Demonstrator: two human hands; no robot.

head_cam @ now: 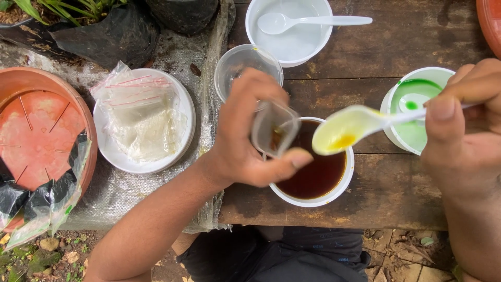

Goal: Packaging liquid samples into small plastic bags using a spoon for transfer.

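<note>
The person's left hand (245,136) is curled around a small clear plastic pouch (274,128), thumb below and fingers wrapped over the top, pinching its mouth open above a round white bowl of dark brown liquid (313,175). A little brownish liquid sits inside the pouch. The right hand (464,125) grips the thin handle of a white plastic spoon (347,128), fingers closed tightly on it, thumb pressed along the top. The spoon's bowl, holding a small pool of yellow-orange liquid, hangs just beside the pouch's mouth and over the dark bowl's rim.

Behind the right hand stands a white cup with green liquid (415,109). Farther back on the worn wooden table (396,188) are an empty clear plastic cup (248,68) and a white bowl with a white spoon resting across it (292,31). To the left, on a woven plastic sheet (209,130), a white plate carries a pile of clear zip bags (141,117), and beside it sits a terracotta pot saucer (39,130) partly covered by a black plastic bag.
</note>
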